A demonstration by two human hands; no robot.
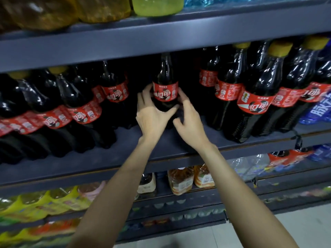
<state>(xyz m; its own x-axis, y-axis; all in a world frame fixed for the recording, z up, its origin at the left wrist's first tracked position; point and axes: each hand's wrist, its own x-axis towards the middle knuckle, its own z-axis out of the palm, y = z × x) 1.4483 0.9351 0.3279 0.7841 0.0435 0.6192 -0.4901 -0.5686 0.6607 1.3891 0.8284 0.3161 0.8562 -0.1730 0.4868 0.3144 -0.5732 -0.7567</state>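
A dark cola bottle with a red label stands upright on the middle shelf, in a gap between two groups of bottles. My left hand grips its lower body from the left, fingers beside the label and thumb across the front. My right hand holds the bottle's right side, fingertips at the label's edge and thumb curled low in front. The bottle's base is hidden behind my hands.
Several cola bottles crowd the shelf to the left and more cola bottles with yellow caps to the right. The upper shelf board hangs close above the necks. Lower shelves hold oil bottles and yellow packs.
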